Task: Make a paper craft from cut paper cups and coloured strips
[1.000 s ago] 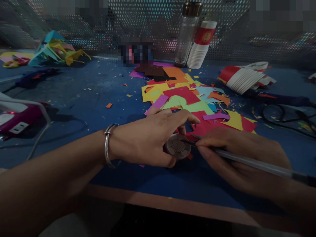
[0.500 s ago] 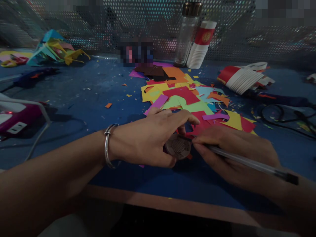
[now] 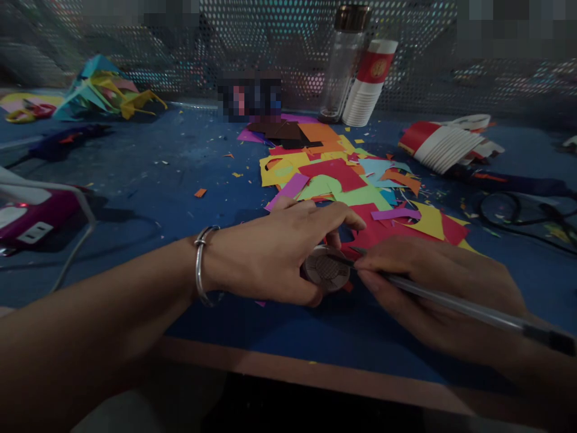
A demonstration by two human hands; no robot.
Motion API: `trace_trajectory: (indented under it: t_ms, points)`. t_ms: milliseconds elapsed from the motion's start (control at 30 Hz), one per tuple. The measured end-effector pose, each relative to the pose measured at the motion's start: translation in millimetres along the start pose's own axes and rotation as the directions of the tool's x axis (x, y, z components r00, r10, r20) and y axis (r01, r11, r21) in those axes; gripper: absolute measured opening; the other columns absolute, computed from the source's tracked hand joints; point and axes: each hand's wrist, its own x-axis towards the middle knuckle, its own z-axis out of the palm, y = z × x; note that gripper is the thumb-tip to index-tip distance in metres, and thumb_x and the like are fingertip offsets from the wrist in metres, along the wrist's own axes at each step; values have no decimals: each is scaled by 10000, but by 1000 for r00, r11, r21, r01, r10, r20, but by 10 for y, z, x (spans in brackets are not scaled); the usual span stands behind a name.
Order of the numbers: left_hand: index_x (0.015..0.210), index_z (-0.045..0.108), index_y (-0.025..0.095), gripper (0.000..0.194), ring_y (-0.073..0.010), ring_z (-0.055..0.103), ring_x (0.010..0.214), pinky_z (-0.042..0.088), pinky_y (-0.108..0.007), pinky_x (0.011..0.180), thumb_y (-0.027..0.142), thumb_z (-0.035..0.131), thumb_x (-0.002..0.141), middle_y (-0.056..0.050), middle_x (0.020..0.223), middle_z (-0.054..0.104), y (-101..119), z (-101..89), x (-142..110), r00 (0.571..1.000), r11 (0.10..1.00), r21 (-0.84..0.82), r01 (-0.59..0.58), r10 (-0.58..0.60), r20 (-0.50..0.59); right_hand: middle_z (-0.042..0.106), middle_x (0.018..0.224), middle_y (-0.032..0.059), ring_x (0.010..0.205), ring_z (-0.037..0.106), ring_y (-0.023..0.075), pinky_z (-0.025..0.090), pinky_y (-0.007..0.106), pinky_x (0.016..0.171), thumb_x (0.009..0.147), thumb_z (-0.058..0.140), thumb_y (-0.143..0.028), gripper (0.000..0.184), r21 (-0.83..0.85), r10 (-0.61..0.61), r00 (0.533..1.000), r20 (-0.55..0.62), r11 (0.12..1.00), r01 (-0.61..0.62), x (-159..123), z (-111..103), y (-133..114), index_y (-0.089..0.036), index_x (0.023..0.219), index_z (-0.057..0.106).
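My left hand, a silver bangle at its wrist, curls its fingers and thumb around what looks like an upturned paper cup. The round pale base of this cup faces up, with a cross-hatched patch and dark lines drawn on it; the hand hides its sides. In my right hand is a pen with a clear barrel and a dark end, pinched close to its tip. The tip points left at the cup's base; whether it touches I cannot tell. Red paper lies just behind both hands.
Behind the hands spread coloured paper scraps. A glass bottle and stacked paper cups stand by the perforated screen. More cups lie at right near a black cable. A purple power strip sits left.
The pen's back end has swung right and slightly down, and my right hand has shifted slightly right. My left hand keeps its grip on the cup. The whole view has drifted a little.
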Motion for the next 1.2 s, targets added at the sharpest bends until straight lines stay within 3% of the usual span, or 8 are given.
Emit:
trace_trajectory:
  t_ms: [833, 1200]
  points:
    - [1243, 504, 226, 549, -249, 631, 1097, 414, -380, 934, 191, 703, 733, -45, 1166, 688, 17, 6, -14, 1000, 1000, -6, 13, -13, -8, 765, 810, -18, 685, 729, 124, 545, 202, 630, 979, 550, -164, 120, -4, 43, 999, -7, 999, -43, 15, 54, 47, -229, 930, 638]
    - [1240, 509, 234, 558, -260, 629, 1094, 390, -390, 958, 211, 723, 725, -37, 1154, 691, -13, 12, -18, 1000, 1000, 11, 5, -5, -3, 770, 793, -6, 662, 740, 160, 551, 240, 594, 941, 538, -152, 141, -3, 59, 998, -5, 998, -59, 21, -41, 11, -251, 905, 631]
